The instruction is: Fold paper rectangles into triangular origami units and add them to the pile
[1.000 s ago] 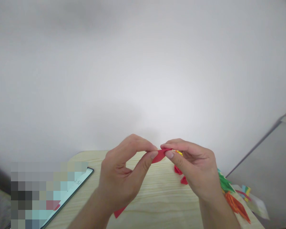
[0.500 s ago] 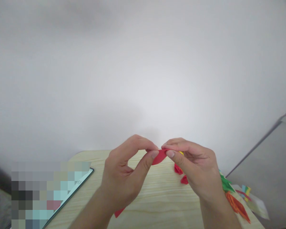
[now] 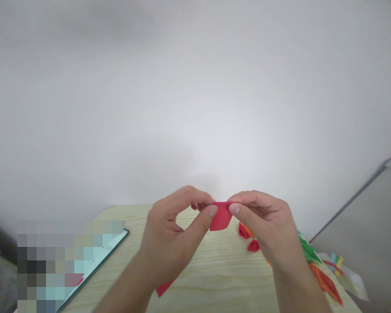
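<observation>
A small piece of red paper (image 3: pixel 220 217) with a straight top edge is held up between both hands, above the table. My left hand (image 3: pixel 176 230) pinches its left side between thumb and fingers. On the other side, my right hand (image 3: pixel 263 230) pinches the upper right corner the same way. The paper hangs down between the thumbs, and its lower edge is free. Another flat red paper piece (image 3: pixel 164 288) lies on the table, partly covered by my left wrist.
Small folded red pieces (image 3: pixel 253 246) lie on the wooden table (image 3: pixel 221 278) left of my right hand. Beyond my right wrist are a green folded piece (image 3: pixel 308 251) and an orange one (image 3: pixel 326 282). A tablet-like screen (image 3: pixel 94 261), partly pixelated, is at left. A wall rises behind.
My hands have moved slightly apart along the red paper's top edge. More of the paper's face shows between them now.
</observation>
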